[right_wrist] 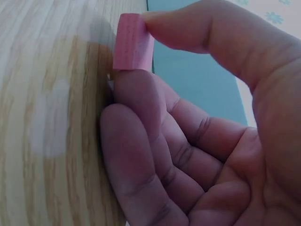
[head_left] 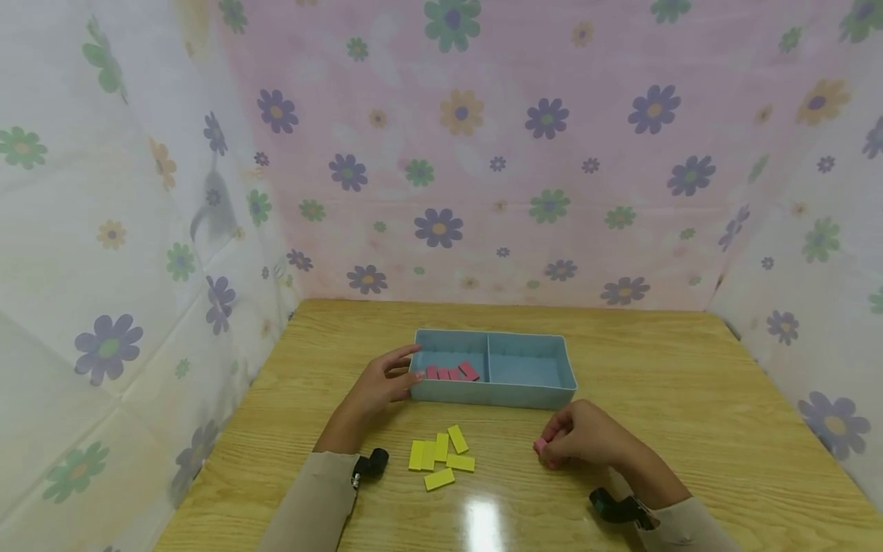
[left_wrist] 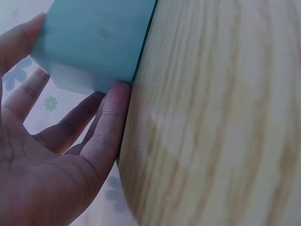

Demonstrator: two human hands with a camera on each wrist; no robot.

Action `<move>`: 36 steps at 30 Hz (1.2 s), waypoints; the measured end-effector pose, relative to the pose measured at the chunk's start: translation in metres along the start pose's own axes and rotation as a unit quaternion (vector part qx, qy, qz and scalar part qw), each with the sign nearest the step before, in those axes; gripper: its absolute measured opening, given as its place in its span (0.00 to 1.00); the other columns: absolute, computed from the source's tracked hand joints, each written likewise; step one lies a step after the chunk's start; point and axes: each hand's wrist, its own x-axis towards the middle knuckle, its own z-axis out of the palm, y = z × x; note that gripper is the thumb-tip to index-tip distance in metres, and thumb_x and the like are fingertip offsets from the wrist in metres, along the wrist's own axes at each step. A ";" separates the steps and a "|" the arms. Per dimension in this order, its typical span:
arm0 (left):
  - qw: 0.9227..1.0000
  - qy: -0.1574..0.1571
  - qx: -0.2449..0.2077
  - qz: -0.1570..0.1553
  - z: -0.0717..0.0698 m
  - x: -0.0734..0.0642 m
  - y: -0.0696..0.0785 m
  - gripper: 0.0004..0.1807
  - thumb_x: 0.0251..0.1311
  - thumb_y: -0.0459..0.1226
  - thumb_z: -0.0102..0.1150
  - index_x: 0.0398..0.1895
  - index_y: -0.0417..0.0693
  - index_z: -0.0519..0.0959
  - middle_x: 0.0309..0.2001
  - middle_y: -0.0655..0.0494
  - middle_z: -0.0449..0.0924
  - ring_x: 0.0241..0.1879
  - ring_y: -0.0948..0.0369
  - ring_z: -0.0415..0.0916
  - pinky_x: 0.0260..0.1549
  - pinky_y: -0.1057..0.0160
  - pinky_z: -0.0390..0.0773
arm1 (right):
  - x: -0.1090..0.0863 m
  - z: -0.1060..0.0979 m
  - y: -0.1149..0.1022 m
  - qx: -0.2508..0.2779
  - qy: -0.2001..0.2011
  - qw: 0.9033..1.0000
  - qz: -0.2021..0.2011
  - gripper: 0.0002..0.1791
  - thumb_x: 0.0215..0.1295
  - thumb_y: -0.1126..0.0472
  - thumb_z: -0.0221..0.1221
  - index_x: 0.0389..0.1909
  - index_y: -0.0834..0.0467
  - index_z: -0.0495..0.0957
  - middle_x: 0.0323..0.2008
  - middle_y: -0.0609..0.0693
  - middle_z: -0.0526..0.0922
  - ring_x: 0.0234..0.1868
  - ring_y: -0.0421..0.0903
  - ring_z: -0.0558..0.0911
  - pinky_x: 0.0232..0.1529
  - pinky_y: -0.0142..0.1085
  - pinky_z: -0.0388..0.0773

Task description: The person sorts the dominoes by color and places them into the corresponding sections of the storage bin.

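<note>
In the head view a light-blue two-compartment box (head_left: 493, 394) stands on the table. My left hand (head_left: 375, 385) is at its left end, fingers spread and fairly straight, touching the wall. The left wrist view shows the fingertips against the box's end (left_wrist: 96, 40). Several pink blocks (head_left: 444, 374) lie in the left compartment; the right one holds nothing visible. My right hand (head_left: 586, 435) pinches a small pink block (right_wrist: 133, 42) between thumb and a fingertip, low over the table in front of the box's right corner. The other right fingers are curled below the block.
Several yellow blocks (head_left: 441, 447) lie loosely grouped on the wooden table (head_left: 331, 330), in front of the box and between the hands. Flower-patterned cloth (head_left: 497, 192) hangs behind and at both sides. Each wrist carries a small black camera (head_left: 614, 506).
</note>
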 end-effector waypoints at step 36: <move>1.000 -0.008 -0.012 0.003 -0.002 0.002 -0.003 0.35 0.69 0.45 0.67 0.78 0.62 0.68 0.77 0.43 0.64 0.73 0.42 0.67 0.57 0.49 0.84 | -0.002 -0.010 -0.008 0.000 -0.015 1.000 -0.023 0.09 0.61 0.64 0.68 0.41 0.64 0.87 0.33 0.55 0.90 0.34 0.50 0.88 0.33 0.38 0.86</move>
